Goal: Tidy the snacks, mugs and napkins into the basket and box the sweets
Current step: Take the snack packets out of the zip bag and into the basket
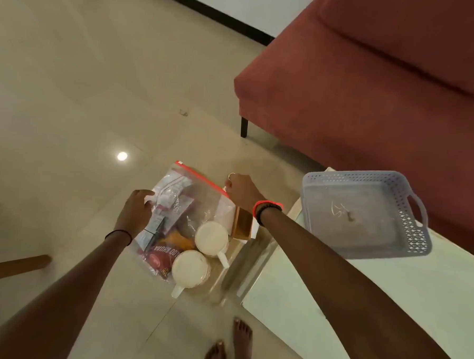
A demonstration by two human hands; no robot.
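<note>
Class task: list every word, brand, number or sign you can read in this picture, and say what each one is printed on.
"BHUJIA": white capitals, seen upside down, on the red snack packet inside the clear zip bag; letters before it are unclear.
Round logo and corner number on that packet: too blurred to read.
White sachets in the bag: print too small to read.
Pale mark on the basket floor: not legible.

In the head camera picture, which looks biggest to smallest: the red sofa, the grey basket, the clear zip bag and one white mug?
1. Red sofa
2. Grey basket and clear zip bag: they look about alike, too close to rank
3. White mug, clearly the smallest
</note>
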